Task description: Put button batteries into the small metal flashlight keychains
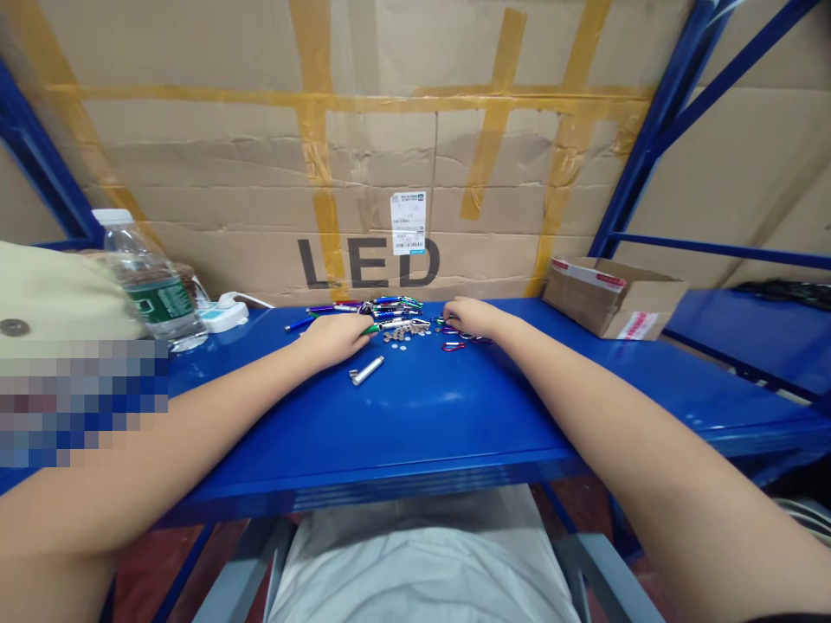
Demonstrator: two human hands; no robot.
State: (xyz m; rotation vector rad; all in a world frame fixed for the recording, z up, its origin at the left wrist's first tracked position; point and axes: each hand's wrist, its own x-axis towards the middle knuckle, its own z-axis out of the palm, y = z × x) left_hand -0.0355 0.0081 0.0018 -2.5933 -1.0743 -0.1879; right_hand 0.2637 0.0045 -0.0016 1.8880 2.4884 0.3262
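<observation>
My left hand point(336, 341) is closed beside a heap of shiny metallic tubes point(396, 305), pen-like in shape and of several colours. A green tube point(372, 329) shows at its fingertips; the rest is hidden by the hand. My right hand point(473, 317) reaches down with bent fingers over a group of small coloured carabiners point(453, 346). What its fingertips grip is too small to tell. Between the hands lie many small round metal pieces point(407, 334). Closer to me, apart from both hands, rests a silver tube point(368, 371) with a short side piece at one end.
On the left of the blue table point(415, 424) stand a water bottle point(162, 298), a white power strip point(224, 316) and a pale bag point(58, 294). An open cardboard box point(584, 298) sits at the right. A large taped carton point(363, 182) walls off the back, between blue posts.
</observation>
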